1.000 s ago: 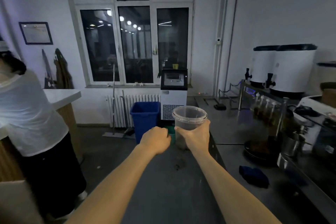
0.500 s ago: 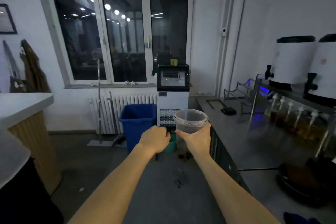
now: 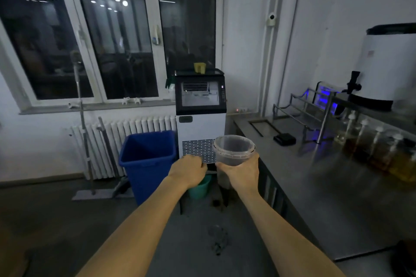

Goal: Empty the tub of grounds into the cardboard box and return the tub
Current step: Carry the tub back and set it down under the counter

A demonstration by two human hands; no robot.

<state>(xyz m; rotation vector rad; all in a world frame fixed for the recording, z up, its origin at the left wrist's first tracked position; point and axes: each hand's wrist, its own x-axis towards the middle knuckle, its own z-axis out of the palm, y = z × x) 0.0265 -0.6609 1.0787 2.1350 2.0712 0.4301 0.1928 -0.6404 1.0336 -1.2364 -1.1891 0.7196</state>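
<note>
Both arms stretched forward, tub carried upright.
Right hand (image 3: 242, 174) grips the clear tub (image 3: 234, 149) from below at 1 o'clock; left hand (image 3: 188, 172) is a closed fist at 11 o'clock, holding something unclear.

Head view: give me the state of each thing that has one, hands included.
Tub: upright, lid off, held by the right hand.
Right hand: wrapped around the tub.
Left hand: closed in a fist; what it holds, if anything, is hidden.
Blue bin: open, on the floor.
Window: shut.
</note>
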